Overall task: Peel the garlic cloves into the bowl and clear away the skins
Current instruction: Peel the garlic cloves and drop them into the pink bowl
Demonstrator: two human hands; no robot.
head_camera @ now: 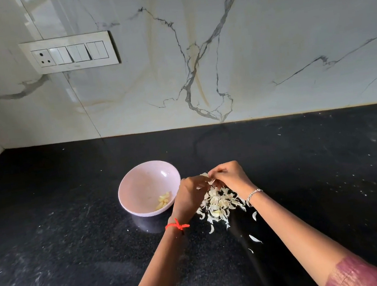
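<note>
A pale pink bowl [140,184] stands on the black counter, with several peeled garlic cloves [163,200] at its near right side. Just right of the bowl, my left hand [188,196] and my right hand [231,176] meet above a heap of white garlic skins [219,206]. Both hands pinch one garlic clove [208,180] between their fingertips; most of it is hidden by the fingers. A few loose skins [255,238] lie nearer to me, right of the heap.
The black stone counter [76,239] runs back to a white marble wall [221,67]. A switch panel [69,53] is mounted on the wall at upper left. Small white flecks are scattered over the counter.
</note>
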